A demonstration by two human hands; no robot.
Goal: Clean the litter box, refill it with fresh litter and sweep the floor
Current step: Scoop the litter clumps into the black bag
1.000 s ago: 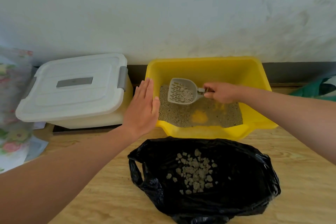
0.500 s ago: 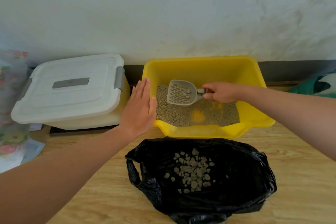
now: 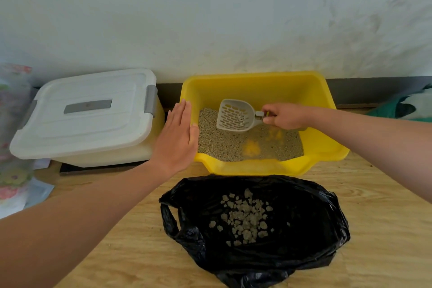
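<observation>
In right hand (image 3: 286, 116), litter scoop (image 3: 235, 116)

Soft, even, fairly bright light fills the view. The white plaster wall (image 3: 210, 18) looks cool and mottled. The crumpled black plastic bag (image 3: 304, 229) casts only a faint shadow on the pale wooden floor (image 3: 385, 217). Wide-angle distortion bows the frame edges, where detail softens.

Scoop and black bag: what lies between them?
In the head view, only loose litter and the yellow front wall of the litter box separate the scoop from the bag.
</observation>
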